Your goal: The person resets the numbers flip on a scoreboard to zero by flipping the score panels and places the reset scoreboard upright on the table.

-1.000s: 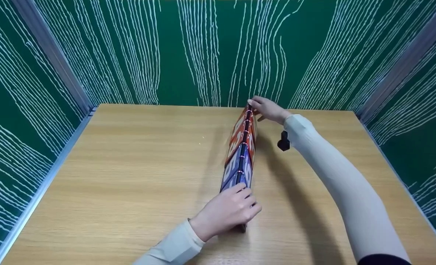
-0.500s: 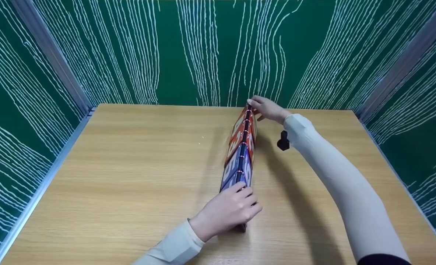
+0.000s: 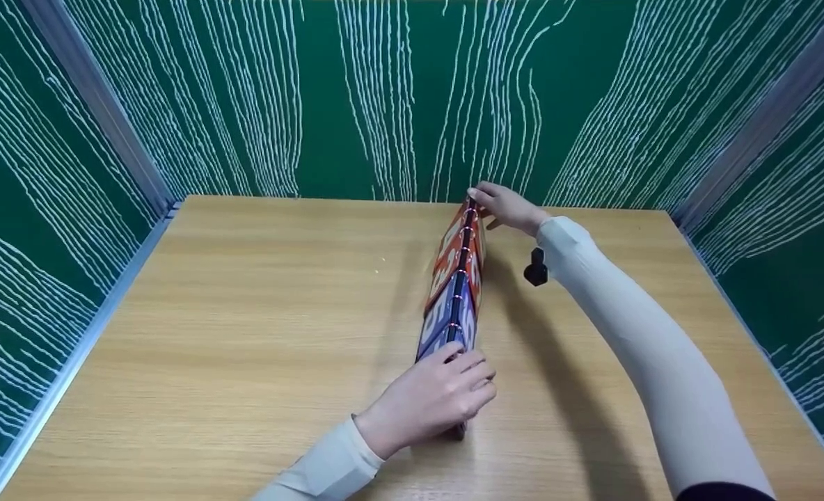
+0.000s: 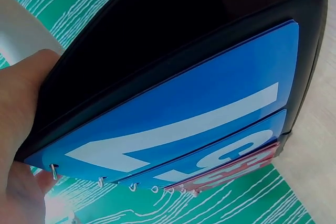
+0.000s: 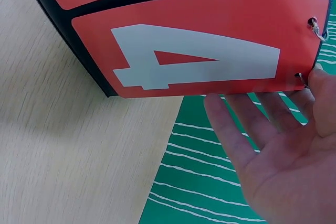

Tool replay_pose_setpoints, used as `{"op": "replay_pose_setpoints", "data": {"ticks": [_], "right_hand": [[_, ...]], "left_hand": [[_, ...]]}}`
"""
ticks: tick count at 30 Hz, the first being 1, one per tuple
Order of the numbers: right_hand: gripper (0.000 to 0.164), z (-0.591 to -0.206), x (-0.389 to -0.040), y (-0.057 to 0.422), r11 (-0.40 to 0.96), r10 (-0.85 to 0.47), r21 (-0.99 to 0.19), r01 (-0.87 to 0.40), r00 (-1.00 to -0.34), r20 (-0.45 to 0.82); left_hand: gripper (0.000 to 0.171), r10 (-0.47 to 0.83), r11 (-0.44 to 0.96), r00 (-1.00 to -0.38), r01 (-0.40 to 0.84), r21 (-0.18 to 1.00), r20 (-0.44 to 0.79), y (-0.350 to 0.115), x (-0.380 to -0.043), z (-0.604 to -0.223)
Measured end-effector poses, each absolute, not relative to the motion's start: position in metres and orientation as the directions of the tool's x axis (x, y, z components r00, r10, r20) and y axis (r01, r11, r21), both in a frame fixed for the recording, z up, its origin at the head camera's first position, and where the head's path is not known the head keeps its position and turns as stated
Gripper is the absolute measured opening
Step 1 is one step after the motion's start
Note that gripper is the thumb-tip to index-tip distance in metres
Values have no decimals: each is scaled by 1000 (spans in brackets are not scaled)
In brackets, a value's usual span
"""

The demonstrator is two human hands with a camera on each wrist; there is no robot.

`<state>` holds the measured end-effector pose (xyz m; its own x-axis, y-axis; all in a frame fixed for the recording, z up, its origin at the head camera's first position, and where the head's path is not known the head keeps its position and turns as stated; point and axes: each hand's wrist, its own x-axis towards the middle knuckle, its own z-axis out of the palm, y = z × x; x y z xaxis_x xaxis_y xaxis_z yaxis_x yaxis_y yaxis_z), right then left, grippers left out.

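Note:
A tabletop flip scoreboard (image 3: 447, 268) stands like a tent on the table, its ringed ridge running away from me. Red number cards hang on its far part, blue ones on the near part. At the near end my left hand (image 3: 429, 396) grips the ridge from above. In the left wrist view a blue card (image 4: 178, 114) with a white numeral hangs beside the black cover (image 4: 142, 35). My right hand (image 3: 509, 207) pinches the ridge's far end. Its fingers reach behind the edge of a red card (image 5: 199, 59) marked 4 in the right wrist view.
The light wooden table (image 3: 245, 299) reaches back to a green wall (image 3: 426, 97) with wavy white lines. Similar panels rise at both sides, joined by metal posts (image 3: 99, 97). A black piece (image 3: 536, 268) projects by the right sleeve (image 3: 635, 334).

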<state>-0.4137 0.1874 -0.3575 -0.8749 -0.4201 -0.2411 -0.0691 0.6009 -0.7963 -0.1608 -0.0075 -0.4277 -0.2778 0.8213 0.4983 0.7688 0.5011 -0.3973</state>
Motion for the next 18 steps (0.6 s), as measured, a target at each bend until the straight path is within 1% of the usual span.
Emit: {"op": "replay_pose_setpoints", "data": {"ticks": [3, 6, 10, 16, 18], "right_hand": [[44, -356, -413, 188, 601, -423, -796, -75, -874, -238], [43, -357, -414, 189, 591, -429, -803, -72, -872, -237], [41, -357, -415, 191, 585, -428, -808, -65, -871, -240], [43, -357, -414, 189, 590, -428, -804, -67, -871, -242], [44, -358, -416, 189, 597, -431, -799, -74, -870, -241]], "left_hand": [[19, 803, 501, -301, 809, -308, 515, -8, -160, -425], [21, 782, 511, -341, 830, -224, 521, -11, -159, -419], [28, 743, 550, -414, 825, -128, 525, -20, -158, -409], [40, 655, 560, -465, 828, 31, 595, -40, -162, -404], [43, 630, 560, -501, 823, 100, 594, -48, -163, -406]]}}
